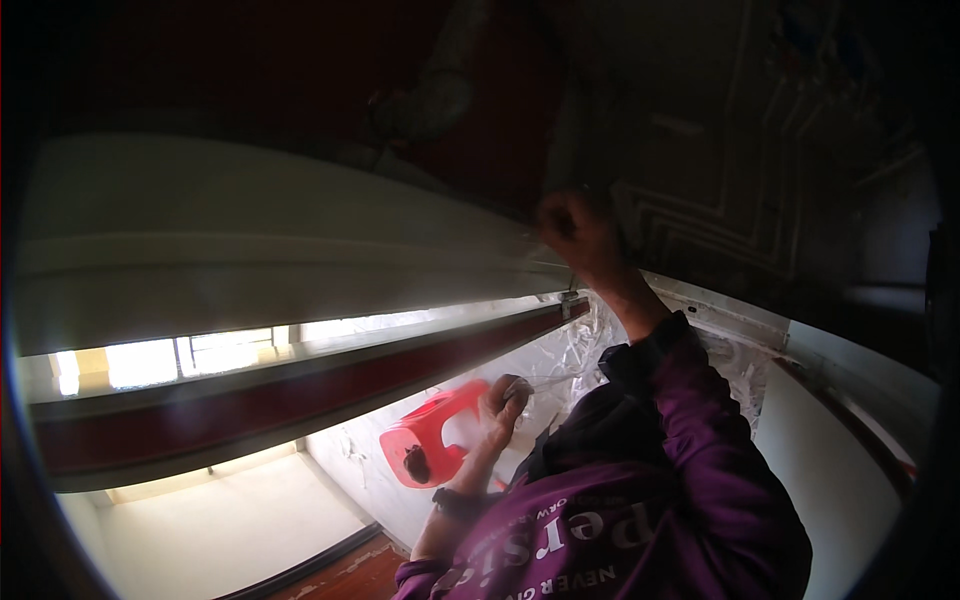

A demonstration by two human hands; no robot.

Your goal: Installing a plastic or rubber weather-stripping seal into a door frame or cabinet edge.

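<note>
– Clear crinkled plastic sheet (585, 350) is hanging w/ its top at the end of the dark red strip (300, 385), where that meets the white moulded beam (250, 270). What's worrying you?

– Tearing, imo. Left hand (505, 398) is pulling a thin pale strand sideways out of the sheet. If it's tugging too hard, the film's prob ripping or coming off the edge up top.

– And the right hand (575, 225)?

– It's reaching overhead, purple sleeve (700, 400) stretching, fist curling tight at the beam's lower edge. Could be pinching the film or tape there; it's too dark, can't tell what.

– So if that pinch is slipping...

– ...the whole top edge is likely sagging, yes.

– Left hand, how open?

– Not open at all: fingers are wrapping round a small pale wad, looks like bunched film, w/ the strand running right from it.

– Anything below?

– Red plastic stool (430, 440) is sitting just beside the left hand in view, against the white wall (350, 455). Overreaching near it isn't looking steady.
</note>
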